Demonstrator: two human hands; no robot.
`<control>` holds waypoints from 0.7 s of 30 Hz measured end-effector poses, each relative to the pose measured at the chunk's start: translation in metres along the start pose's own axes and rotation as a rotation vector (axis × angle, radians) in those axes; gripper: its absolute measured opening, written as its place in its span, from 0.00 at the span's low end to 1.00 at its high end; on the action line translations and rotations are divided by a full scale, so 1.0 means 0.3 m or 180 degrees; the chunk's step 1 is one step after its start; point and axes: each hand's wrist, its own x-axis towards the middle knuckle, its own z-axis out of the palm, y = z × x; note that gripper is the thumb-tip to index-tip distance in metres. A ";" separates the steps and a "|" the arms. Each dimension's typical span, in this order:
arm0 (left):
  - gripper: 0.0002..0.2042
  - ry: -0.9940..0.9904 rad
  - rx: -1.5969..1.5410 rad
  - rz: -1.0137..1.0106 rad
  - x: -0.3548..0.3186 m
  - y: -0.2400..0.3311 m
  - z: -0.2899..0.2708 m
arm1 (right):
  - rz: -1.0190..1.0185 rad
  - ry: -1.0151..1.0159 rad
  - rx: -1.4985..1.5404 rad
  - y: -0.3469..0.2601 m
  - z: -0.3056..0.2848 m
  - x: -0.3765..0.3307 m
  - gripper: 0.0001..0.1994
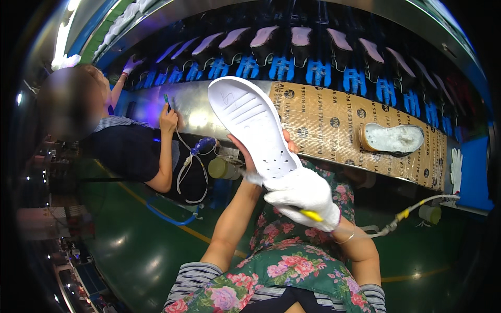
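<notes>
A white sole (pixel 248 117) is held up in mid-view, in front of the tabletop (pixel 195 107), its toe end pointing up and to the left. Its inner face shows, with ridges, small dark holes and a faint drawn mark near the toe. The bare left hand (pixel 243 151) supports it from behind; the palm is hidden, but the fingers are parted around the sole, showing at both edges. The right hand (pixel 302 195), in a white glove, covers the heel end. Its fingers look bent, but I cannot tell exactly what they pinch. A yellow strip (pixel 311 215) shows at the glove, and a pale blur (pixel 253 178) beside the left wrist is hard to make out.

Beyond, printed cardboard (pixel 318 125) covers part of the tabletop. A shoe part (pixel 394 138) with a whitish, rough face lies on it, and a spare glove (pixel 456 169) lies at the far right. Along the back, a row of dark shoes (pixel 261 39) stands above blue clamps (pixel 318 73), dimly lit and cut short by the curved rim. To the left, a co-worker (pixel 122 148), face blurred, holds a thin green-tipped tool (pixel 166 97).
</notes>
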 end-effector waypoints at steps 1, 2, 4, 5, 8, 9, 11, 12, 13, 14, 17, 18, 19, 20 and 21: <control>0.63 -0.0037 0.0081 -0.0022 -0.003 0.002 -0.015 | 0.0014 0.0076 -0.0036 -0.001 -0.025 0.010 0.17; 0.63 -0.0072 0.0162 -0.0044 -0.003 0.008 -0.026 | 0.0030 0.0152 -0.0070 0.009 -0.038 0.024 0.17; 0.62 0.0165 0.0086 0.0216 0.026 -0.005 0.002 | 0.0159 0.0419 -0.0909 0.028 -0.032 0.014 0.19; 0.62 0.0156 0.0070 0.0251 0.034 -0.001 0.011 | 0.0106 0.0175 -0.0870 0.024 -0.022 0.003 0.21; 0.61 0.0108 -0.0130 0.0394 0.050 0.004 -0.003 | -0.0191 0.0023 -0.0433 0.031 0.018 -0.037 0.23; 0.61 0.0031 -0.0080 0.0489 0.050 0.020 -0.030 | -0.0050 -0.0062 -0.0179 0.012 -0.008 -0.007 0.21; 0.62 -0.0138 0.0110 0.0601 0.051 0.043 -0.084 | 0.0129 -0.0009 -0.0038 0.001 -0.039 0.017 0.18; 0.62 -0.0209 0.0045 0.0575 0.062 0.045 -0.066 | 0.0155 0.0131 -0.0181 0.017 -0.050 0.015 0.17; 0.62 -0.0279 -0.0021 0.0550 0.069 0.046 -0.047 | 0.0190 0.0400 -0.0535 0.026 -0.043 0.018 0.17; 0.63 -0.0347 -0.0089 0.0525 0.078 0.050 -0.026 | 0.0115 0.0387 -0.0780 0.041 -0.029 0.013 0.18; 0.63 -0.0712 0.0000 0.0231 0.107 0.094 -0.061 | -0.0155 -0.0120 -0.0760 0.023 0.009 -0.023 0.21; 0.63 -0.0800 -0.0006 0.0188 0.116 0.108 -0.065 | -0.0176 -0.0114 -0.0458 0.040 0.027 -0.020 0.18; 0.63 -0.0874 -0.0024 0.0135 0.119 0.116 -0.068 | 0.0059 -0.0101 0.0116 0.041 0.024 -0.023 0.16; 0.63 -0.0948 -0.0053 0.0085 0.121 0.117 -0.073 | 0.0292 -0.0081 0.0689 0.034 0.015 -0.027 0.14; 0.63 -0.1011 0.0018 0.0064 0.134 0.125 -0.065 | 0.0488 -0.0011 0.0665 0.020 -0.002 -0.008 0.12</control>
